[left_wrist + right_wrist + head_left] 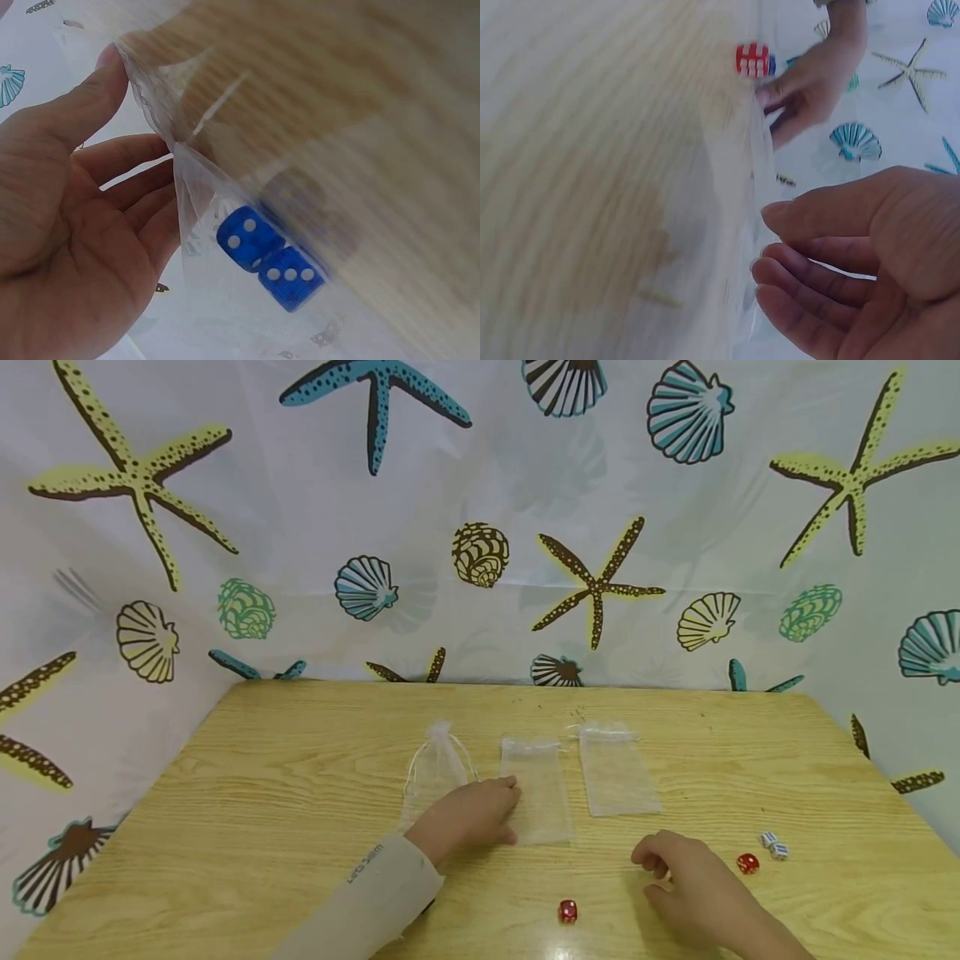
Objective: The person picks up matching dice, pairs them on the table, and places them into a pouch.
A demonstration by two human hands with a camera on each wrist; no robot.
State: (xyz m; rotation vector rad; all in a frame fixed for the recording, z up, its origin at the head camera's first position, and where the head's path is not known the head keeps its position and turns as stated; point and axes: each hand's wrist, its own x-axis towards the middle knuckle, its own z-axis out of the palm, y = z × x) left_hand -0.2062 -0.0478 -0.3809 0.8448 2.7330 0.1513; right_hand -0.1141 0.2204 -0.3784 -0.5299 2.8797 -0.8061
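Note:
Three sheer white drawstring pouches lie on the wooden table in the head view. My left hand (472,814) reaches to the middle pouch (543,802). Its thumb and fingers are spread apart at the pouch's left edge. Partly behind that hand is the left pouch (433,768), its cords looped. The right pouch (618,777) lies flat. Over the table to the right, my right hand (686,885) has its fingers loosely bent and holds nothing. One red die (567,911) sits between the hands. Two blue dice (271,259) show in the left wrist view, near the left hand.
Right of my right hand are another red die (747,863) and two white dice (774,846) with blue marks. A white curtain (450,485) printed with starfish and shells closes off the table (262,777) at the back and both sides.

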